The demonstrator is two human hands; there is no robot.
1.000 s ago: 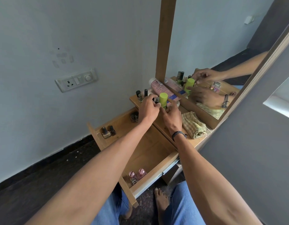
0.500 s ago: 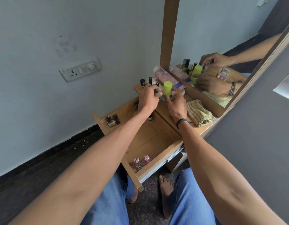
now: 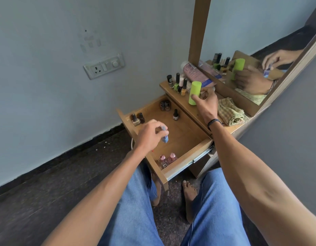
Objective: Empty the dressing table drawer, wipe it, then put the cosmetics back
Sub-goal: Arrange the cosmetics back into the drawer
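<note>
- Head view: left hand (image 3: 150, 134) hangs above the open drawer (image 3: 182, 167), fingers curled, pinching a small blue item (image 3: 164, 136).
- Right hand (image 3: 207, 103) grips a green bottle (image 3: 194, 92), upright at the tabletop's (image 3: 191, 109) front edge.
- Pink-capped bottles (image 3: 167, 158) stand in the drawer's near corner, with darker ones (image 3: 137, 119) at the far side.
- Checked cloth (image 3: 230, 112) lies just beside the right wrist.

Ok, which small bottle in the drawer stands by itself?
The black-capped bottle, alone on the drawer floor. All others stand in twos: the far-corner pair, the left-wall pair, the pink pair.
</note>
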